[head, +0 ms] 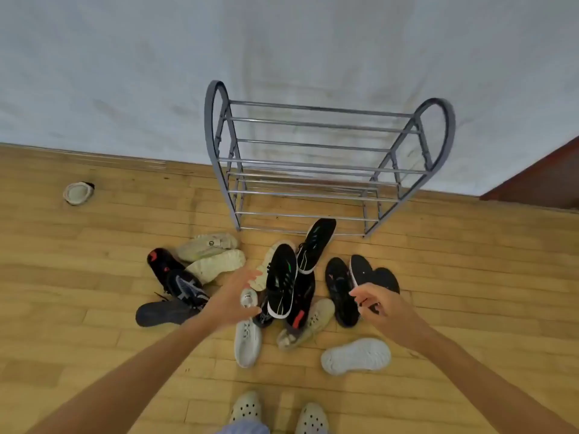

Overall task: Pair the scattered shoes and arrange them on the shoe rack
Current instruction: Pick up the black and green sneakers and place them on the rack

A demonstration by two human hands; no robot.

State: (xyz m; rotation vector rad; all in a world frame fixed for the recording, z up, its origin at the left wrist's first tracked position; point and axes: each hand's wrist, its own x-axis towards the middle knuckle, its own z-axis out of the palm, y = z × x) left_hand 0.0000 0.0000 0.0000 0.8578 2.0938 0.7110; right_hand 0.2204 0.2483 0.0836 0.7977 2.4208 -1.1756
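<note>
A grey metal shoe rack (316,166) stands bare against the wall. In front of it several shoes lie heaped on the wooden floor. Among them are two black sneakers with green marks (282,278) (317,244), a beige pair (208,247), dark blue and black-red shoes (183,286), a white sneaker (247,343), and black shoes (341,291) at the right. My left hand (232,297) reaches in with its fingers spread, over the white sneaker's heel and beside the nearer green-marked sneaker. My right hand (377,305) hovers with curled fingers at a black shoe with a white sole edge (360,270); whether it grips it is unclear.
One pale shoe (78,193) lies alone far left by the wall. A white shoe (355,356) rests sole up near my feet, which wear white clogs (246,407). A dark wooden door frame (539,180) sits at the right.
</note>
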